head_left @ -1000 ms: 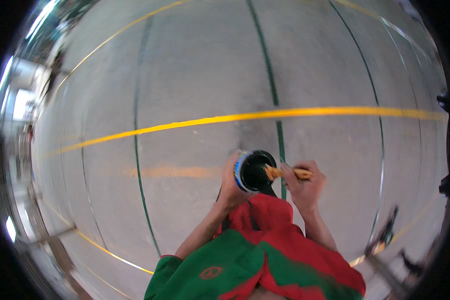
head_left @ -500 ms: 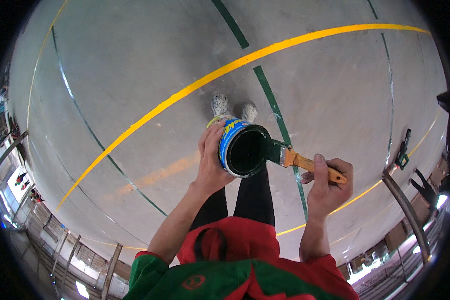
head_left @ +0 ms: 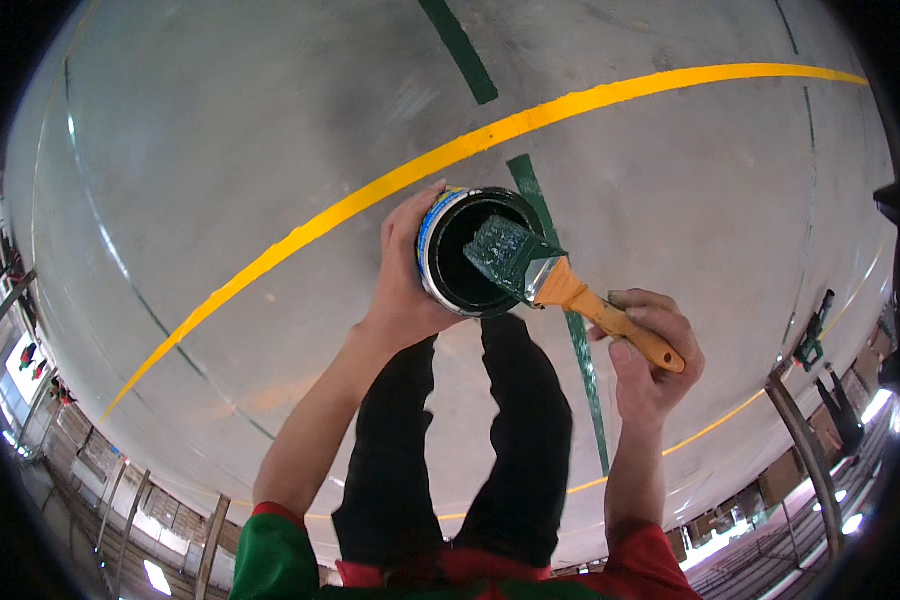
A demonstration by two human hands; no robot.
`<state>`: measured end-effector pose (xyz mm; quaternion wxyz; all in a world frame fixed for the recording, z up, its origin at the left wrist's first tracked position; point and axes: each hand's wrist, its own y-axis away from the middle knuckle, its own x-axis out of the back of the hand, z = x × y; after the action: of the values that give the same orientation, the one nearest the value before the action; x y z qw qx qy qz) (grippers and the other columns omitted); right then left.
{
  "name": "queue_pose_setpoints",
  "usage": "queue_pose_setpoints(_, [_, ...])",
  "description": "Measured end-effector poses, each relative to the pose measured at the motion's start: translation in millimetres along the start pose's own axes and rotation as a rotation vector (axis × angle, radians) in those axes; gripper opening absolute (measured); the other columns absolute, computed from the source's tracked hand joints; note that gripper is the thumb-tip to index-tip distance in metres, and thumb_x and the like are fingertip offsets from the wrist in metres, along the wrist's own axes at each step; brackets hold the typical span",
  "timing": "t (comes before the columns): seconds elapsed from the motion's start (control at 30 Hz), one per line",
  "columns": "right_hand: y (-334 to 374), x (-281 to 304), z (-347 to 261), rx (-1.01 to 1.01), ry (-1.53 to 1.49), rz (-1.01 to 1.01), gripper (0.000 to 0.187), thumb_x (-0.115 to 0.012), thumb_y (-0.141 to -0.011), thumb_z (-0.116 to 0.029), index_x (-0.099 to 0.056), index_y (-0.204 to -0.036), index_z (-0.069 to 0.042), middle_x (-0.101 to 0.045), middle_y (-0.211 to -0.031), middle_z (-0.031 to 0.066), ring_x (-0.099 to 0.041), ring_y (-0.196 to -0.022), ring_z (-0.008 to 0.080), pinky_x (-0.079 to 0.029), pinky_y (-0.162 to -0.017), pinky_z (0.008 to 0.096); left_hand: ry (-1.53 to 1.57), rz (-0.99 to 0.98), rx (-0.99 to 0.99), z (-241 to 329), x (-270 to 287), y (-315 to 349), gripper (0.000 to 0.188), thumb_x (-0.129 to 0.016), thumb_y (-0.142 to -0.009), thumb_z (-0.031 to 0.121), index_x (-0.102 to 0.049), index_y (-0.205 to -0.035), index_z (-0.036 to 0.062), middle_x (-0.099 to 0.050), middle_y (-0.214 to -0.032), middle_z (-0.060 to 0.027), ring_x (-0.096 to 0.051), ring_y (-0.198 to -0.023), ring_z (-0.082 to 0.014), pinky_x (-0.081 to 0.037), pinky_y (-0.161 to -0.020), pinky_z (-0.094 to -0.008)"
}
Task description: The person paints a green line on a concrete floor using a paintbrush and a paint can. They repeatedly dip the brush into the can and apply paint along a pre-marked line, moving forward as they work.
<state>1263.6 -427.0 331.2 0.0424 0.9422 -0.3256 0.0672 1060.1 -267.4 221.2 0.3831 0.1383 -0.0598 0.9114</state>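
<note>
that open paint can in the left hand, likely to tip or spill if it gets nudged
Probably yes: the paint can is lidless with dark green paint inside. The left hand holds only its side, so a nudge might tilt it. The wet brush resting across the rim could add leverage.

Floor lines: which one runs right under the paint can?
The dark green line, passing beneath the can and brush; the yellow line curves past beyond it.
</note>
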Motion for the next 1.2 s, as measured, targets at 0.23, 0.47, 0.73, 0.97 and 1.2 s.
queue_pose_setpoints(0.23, [-39, 9, 221, -0.006, -0.432, 0.103, 0.04, -0.082, -0.091, -0.028, -0.06, -0.107, 0.0, -0.068, -0.115, 0.0297, -0.073, -0.082, 0.024, -0.062, -0.063, 0.0303, 0.061, 0.071, -0.009, -202, -47, -12, 0.129, -0.105, -0.057, 0.025, -0.025, -0.157, 0.0149, -0.034, -0.161, -0.016, -0.038, -0.148, -0.0327, -0.028, -0.126, -0.0469])
queue_pose_setpoints(0.47, [-87, -21, 354, 0.281, 0.366, -0.001, 0.031, -0.079, -0.081, 0.005, -0.065, -0.108, -0.002, -0.072, -0.119, 0.0209, -0.073, -0.101, 0.0268, -0.059, -0.088, 0.0336, -0.014, 0.207, 0.327, -260, -23, 64, 0.132, -0.103, -0.059, 0.037, -0.02, -0.158, 0.0151, -0.03, -0.163, -0.0169, -0.035, -0.151, -0.0326, -0.023, -0.129, -0.0484])
queue_pose_setpoints(0.73, [-102, -61, 409, 0.436, 0.536, -0.038, 0.028, -0.082, -0.084, -0.002, -0.075, -0.11, -0.005, -0.075, -0.118, 0.0134, -0.075, -0.102, 0.026, -0.062, -0.086, 0.034, 0.054, 0.235, 0.602, -258, -15, 121, 0.132, -0.101, -0.062, 0.029, -0.017, -0.161, 0.0153, -0.033, -0.164, -0.015, -0.038, -0.15, -0.0312, -0.029, -0.126, -0.0482])
queue_pose_setpoints(0.97, [-106, -60, 412, 0.457, 0.559, -0.07, 0.027, -0.082, -0.084, -0.001, -0.075, -0.11, -0.004, -0.075, -0.118, 0.0134, -0.075, -0.1, 0.0258, -0.062, -0.086, 0.0331, 0.08, 0.212, 0.621, -260, -21, 115, 0.133, -0.1, -0.064, 0.022, -0.014, -0.164, 0.0155, -0.035, -0.164, -0.0134, -0.041, -0.149, -0.03, -0.035, -0.125, -0.048])
queue_pose_setpoints(1.2, [-124, -30, 315, 0.017, -0.298, 0.224, 0.017, -0.073, -0.091, -0.003, -0.068, -0.107, 0.002, -0.07, -0.112, 0.0239, -0.074, -0.085, 0.0269, -0.063, -0.064, 0.0363, -0.074, 0.029, 0.228, -227, 17, -4, 0.132, -0.101, -0.063, 0.021, -0.015, -0.163, 0.0153, -0.033, -0.164, -0.0147, -0.041, -0.149, -0.0306, -0.036, -0.124, -0.0476])
